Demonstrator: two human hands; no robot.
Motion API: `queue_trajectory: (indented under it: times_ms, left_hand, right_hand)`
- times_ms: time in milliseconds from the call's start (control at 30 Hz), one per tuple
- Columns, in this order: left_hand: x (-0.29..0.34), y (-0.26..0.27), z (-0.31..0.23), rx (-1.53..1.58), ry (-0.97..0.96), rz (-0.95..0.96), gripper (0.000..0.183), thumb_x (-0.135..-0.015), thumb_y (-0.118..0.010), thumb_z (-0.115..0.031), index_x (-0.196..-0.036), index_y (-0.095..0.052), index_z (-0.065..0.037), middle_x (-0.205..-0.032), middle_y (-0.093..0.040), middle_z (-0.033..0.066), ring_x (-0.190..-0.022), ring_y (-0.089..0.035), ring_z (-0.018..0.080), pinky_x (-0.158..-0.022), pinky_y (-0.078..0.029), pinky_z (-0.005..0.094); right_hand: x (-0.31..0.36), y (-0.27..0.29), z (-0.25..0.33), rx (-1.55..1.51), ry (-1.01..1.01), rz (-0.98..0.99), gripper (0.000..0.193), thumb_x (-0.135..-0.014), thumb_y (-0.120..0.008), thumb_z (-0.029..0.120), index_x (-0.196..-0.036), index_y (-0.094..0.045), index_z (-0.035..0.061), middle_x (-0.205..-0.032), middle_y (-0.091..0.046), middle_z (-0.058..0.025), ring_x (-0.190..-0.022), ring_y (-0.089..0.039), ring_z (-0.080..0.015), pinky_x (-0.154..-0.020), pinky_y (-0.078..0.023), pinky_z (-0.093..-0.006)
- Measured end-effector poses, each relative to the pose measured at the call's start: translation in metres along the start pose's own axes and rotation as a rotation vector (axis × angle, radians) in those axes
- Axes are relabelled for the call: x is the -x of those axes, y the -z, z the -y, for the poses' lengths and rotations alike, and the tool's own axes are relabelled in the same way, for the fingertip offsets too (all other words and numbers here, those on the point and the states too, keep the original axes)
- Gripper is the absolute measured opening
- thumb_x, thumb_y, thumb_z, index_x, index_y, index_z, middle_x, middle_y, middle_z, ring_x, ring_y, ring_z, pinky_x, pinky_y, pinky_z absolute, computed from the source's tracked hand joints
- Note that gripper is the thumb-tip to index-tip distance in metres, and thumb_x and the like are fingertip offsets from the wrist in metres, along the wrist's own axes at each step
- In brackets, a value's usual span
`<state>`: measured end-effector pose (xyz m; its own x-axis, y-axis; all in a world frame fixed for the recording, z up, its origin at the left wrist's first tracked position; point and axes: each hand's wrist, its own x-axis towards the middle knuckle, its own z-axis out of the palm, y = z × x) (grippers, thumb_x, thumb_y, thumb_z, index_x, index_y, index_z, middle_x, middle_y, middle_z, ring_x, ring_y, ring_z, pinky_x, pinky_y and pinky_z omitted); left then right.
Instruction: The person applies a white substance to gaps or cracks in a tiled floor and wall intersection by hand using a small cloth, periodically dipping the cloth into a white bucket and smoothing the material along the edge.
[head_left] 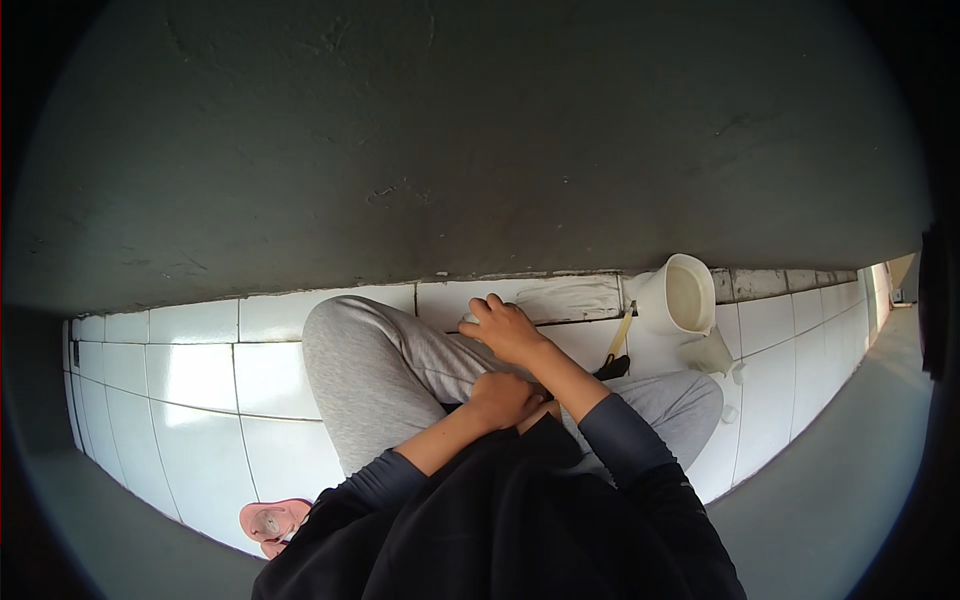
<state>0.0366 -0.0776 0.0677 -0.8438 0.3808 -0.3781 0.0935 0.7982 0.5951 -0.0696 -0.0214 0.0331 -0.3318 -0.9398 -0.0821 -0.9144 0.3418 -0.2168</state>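
My right hand (pixel 506 329) is closed and held low over the white tiles beside my bent left knee. A bit of something pale (pixel 470 318) shows at its fingertips, too small to name. My left hand (pixel 502 401) rests curled in my lap, under my right forearm; its fingers are mostly hidden, and I cannot see what they hold, if anything. Just beyond my right hand, a tile along the wall has a grey smeared patch (pixel 572 298). To the right lies a thin tool with a yellowish strip (pixel 620 335) and a black end (pixel 612 368).
A white plastic container (pixel 652 302) stands by the wall on the right, with a wet-looking or translucent patch (pixel 708 351) beside it. Pink slippers (pixel 272 521) lie at lower left. A dark grey wall (pixel 450 150) rises ahead of the tiled ledge (pixel 280 375).
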Motion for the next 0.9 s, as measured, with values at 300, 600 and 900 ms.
queue_trajectory:
  times_ms: [300,600,900]
  left_hand:
    - [0.005,0.006,-0.002,0.013,0.009,-0.007,0.036,-0.086,-0.041,-0.040,-0.083,-0.064,-0.013,-0.076,-0.064,0.0116,-0.071,-0.062,0.0291,-0.061,-0.048,0.0417]
    - [-0.001,-0.003,0.002,0.013,-0.037,-0.020,0.027,-0.087,-0.041,-0.037,-0.088,-0.061,-0.020,-0.072,-0.062,0.0099,-0.069,-0.062,0.0286,-0.059,-0.048,0.0425]
    - [0.002,-0.001,0.002,-0.022,-0.001,0.005,0.029,-0.086,-0.042,-0.038,-0.086,-0.063,-0.018,-0.072,-0.063,0.0106,-0.068,-0.062,0.0291,-0.058,-0.048,0.0423]
  right_hand:
    - [0.095,0.033,-0.080,0.119,-0.170,0.148,0.033,-0.070,-0.054,0.001,-0.097,-0.056,0.0191,-0.101,-0.045,-0.0094,-0.094,-0.048,-0.0271,-0.069,-0.049,-0.0364]
    - [0.033,0.009,-0.026,0.026,-0.040,-0.003,0.032,-0.067,-0.057,0.000,-0.093,-0.056,0.0181,-0.097,-0.044,-0.0089,-0.091,-0.047,-0.0276,-0.068,-0.050,-0.0344]
    - [0.099,0.028,-0.089,0.097,-0.115,0.152,0.039,-0.070,-0.054,-0.002,-0.101,-0.056,0.0208,-0.104,-0.044,-0.0090,-0.097,-0.046,-0.0277,-0.073,-0.048,-0.0378]
